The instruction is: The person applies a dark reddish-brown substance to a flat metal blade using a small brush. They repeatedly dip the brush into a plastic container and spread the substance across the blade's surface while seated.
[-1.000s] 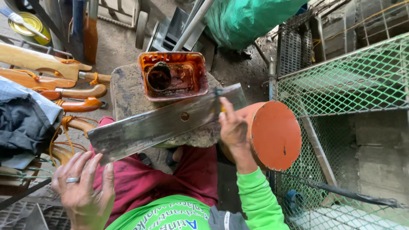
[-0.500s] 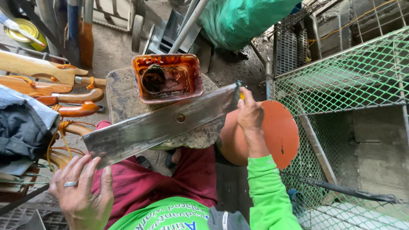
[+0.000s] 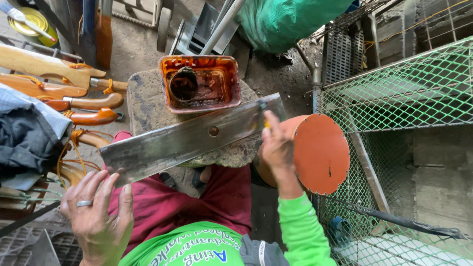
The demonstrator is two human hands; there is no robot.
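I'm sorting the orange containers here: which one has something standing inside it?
The rectangular orange tub on the stone block behind the metal blade; a dark cup sits in it. The round orange bucket beside the right hand shows only its flat face.

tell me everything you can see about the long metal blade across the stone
The long metal blade is a flat, wide bar of grey steel, dull and smeared, with one round hole near its middle. It lies slanted across a rough stone block, its far end higher in the picture. The left hand touches the near end with its fingertips; the right hand presses on the far end. Just beyond it sits a rusty orange tub.
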